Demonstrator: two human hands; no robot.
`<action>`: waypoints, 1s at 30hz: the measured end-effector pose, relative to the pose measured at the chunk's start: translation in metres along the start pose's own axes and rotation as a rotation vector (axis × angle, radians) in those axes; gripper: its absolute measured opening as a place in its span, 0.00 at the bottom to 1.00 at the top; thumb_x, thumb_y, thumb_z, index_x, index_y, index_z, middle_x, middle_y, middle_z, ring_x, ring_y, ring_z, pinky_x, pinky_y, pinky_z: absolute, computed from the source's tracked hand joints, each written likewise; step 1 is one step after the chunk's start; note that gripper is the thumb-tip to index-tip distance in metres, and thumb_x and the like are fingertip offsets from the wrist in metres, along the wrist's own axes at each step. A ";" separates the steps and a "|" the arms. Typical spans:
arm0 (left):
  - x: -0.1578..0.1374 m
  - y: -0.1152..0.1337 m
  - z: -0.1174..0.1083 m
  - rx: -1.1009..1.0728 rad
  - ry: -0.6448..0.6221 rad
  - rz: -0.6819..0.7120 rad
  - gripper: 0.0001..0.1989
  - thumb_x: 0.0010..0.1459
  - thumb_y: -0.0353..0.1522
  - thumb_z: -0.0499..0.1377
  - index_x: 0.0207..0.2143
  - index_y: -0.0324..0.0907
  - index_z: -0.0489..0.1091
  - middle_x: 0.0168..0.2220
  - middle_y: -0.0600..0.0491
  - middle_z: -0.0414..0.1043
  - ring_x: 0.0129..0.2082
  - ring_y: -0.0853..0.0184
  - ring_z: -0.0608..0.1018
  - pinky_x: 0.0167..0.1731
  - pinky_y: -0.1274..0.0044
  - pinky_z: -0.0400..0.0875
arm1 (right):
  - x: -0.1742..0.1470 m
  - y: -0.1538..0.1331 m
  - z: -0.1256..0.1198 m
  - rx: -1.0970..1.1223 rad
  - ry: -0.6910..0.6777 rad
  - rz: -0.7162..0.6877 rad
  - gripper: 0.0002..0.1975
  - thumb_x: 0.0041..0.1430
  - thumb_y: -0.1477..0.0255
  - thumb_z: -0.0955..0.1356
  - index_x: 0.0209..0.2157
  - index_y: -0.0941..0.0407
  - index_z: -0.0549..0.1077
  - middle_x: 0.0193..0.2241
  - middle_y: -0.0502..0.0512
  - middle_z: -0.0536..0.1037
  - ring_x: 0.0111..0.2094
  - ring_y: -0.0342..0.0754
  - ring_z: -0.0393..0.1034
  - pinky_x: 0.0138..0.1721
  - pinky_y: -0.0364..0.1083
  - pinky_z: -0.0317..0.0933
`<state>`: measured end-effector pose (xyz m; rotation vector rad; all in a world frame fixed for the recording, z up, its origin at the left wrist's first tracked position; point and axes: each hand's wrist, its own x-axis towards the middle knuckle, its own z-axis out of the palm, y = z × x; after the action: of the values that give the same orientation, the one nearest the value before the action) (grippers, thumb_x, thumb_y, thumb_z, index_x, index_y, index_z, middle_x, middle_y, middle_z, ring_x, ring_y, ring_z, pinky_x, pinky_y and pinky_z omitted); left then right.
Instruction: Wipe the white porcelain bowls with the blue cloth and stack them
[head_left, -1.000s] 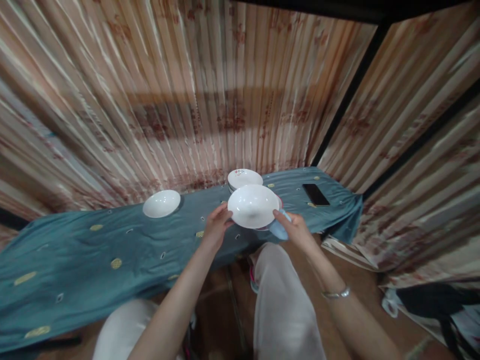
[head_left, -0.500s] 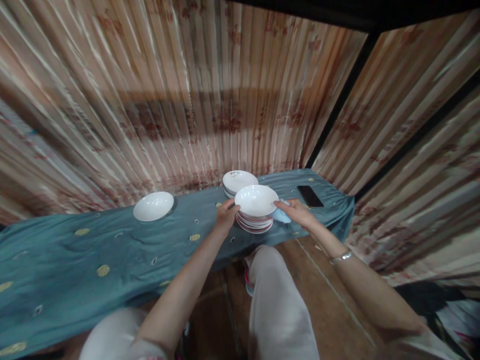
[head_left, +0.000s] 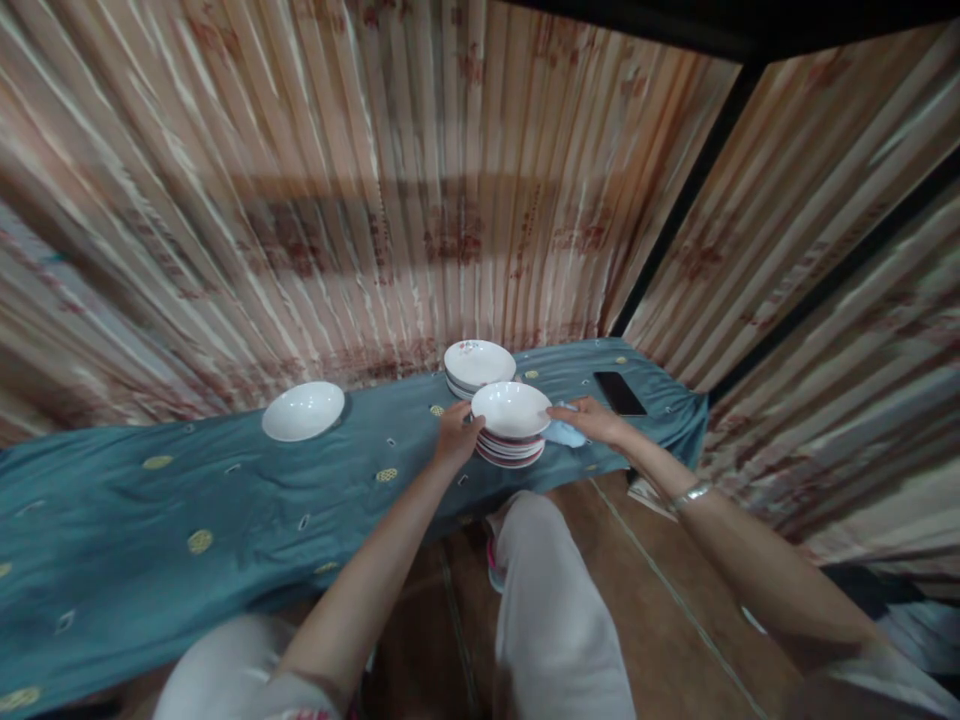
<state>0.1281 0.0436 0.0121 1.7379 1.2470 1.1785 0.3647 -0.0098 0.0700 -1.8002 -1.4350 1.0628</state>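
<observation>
A shallow white bowl [head_left: 512, 410] sits on or just over a stack of plates [head_left: 511, 453] with reddish rims; I cannot tell whether it rests there fully. My left hand [head_left: 457, 432] grips the bowl's left rim, thumb on the inside. At the opposite rim, my right hand [head_left: 589, 418] pinches the edge, with a light blue cloth [head_left: 564, 430] under its fingers. Just behind stands another stack of white bowls [head_left: 478, 364], the top one bearing a small red floral print.
A lone white bowl [head_left: 304, 411] lies on the left of the blue-green cloth-covered table [head_left: 300, 520]. A black phone [head_left: 620, 393] lies at the right. Pleated curtains [head_left: 420, 200] hang behind, with a dark post [head_left: 686, 200] at the right corner.
The bowl between my hands has come down slightly onto or close to the plate stack. Both hands keep their hold on its rim.
</observation>
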 end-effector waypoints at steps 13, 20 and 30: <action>-0.024 -0.006 0.006 -0.374 0.152 -0.248 0.22 0.47 0.35 0.67 0.46 0.43 0.71 0.59 0.42 0.67 0.65 0.53 0.60 0.62 0.65 0.51 | -0.076 -0.035 0.026 0.302 -0.069 -0.176 0.28 0.41 0.44 0.71 0.20 0.58 0.70 0.15 0.48 0.67 0.18 0.39 0.57 0.19 0.40 0.50; -0.048 -0.054 -0.067 -0.748 0.447 -0.594 0.22 0.54 0.31 0.63 0.51 0.43 0.64 0.52 0.43 0.70 0.52 0.59 0.75 0.47 0.70 0.69 | -0.075 -0.048 0.130 0.467 -0.424 -0.166 0.27 0.40 0.46 0.72 0.21 0.58 0.73 0.16 0.47 0.69 0.19 0.39 0.59 0.21 0.39 0.54; -0.010 -0.115 -0.179 -0.948 0.719 -0.686 0.24 0.63 0.30 0.53 0.59 0.46 0.50 0.50 0.42 0.69 0.39 0.68 0.80 0.38 0.76 0.74 | 0.004 -0.068 0.265 0.767 -0.356 -0.071 0.29 0.33 0.44 0.73 0.22 0.57 0.72 0.18 0.46 0.70 0.20 0.40 0.61 0.23 0.42 0.58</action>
<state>-0.0789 0.0731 -0.0299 0.1533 1.1826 1.6010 0.1020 0.0030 -0.0067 -1.0381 -1.0375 1.6663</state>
